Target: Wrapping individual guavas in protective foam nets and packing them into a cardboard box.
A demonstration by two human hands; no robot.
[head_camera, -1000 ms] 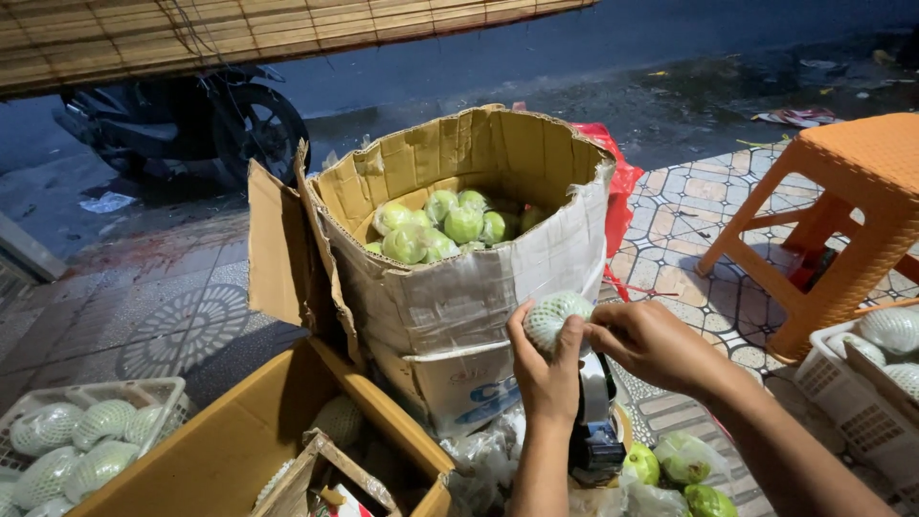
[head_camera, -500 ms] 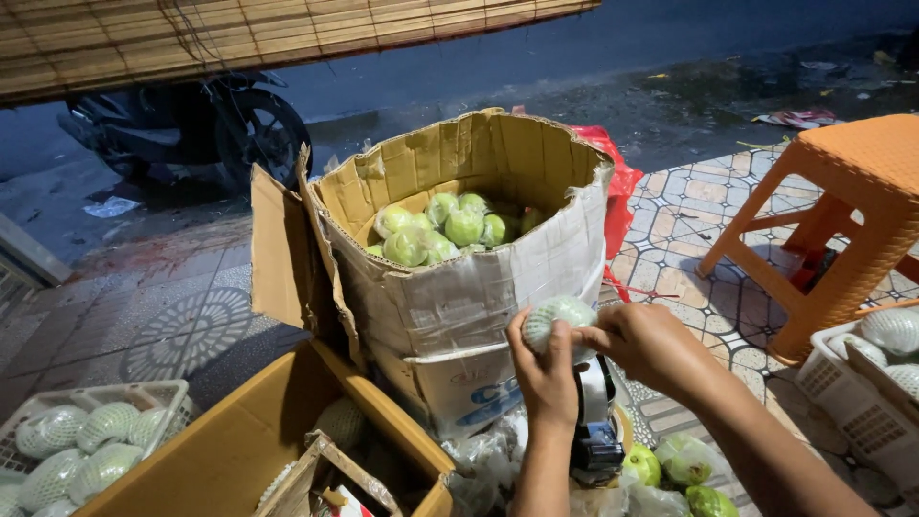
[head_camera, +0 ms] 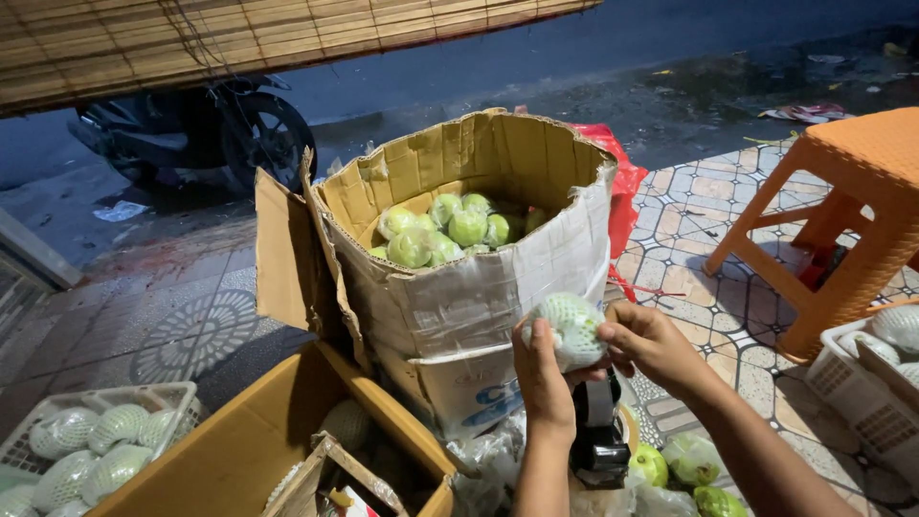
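Round green fruit in white foam netting [head_camera: 571,328], gripped between left hand [head_camera: 541,371] and right hand [head_camera: 651,342] above black tape dispenser [head_camera: 598,442], beside tall open cardboard box [head_camera: 498,287] where bagged fruits are collected.

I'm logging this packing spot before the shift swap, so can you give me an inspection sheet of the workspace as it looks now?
Surface: patterned tiled pavement, wet and dark toward the street.
Job's things: net-wrapped fruit held in both hands; tall cardboard box partly filled with green fruit.
Clutter: open cardboard box; white basket of wrapped fruit; tape dispenser; loose fruit in bags; red plastic bag.
Grippers: left hand and right hand both gripping the fruit.
Cables: nothing seen.
Surroundings: orange plastic stool; parked motorbike; bamboo blind.
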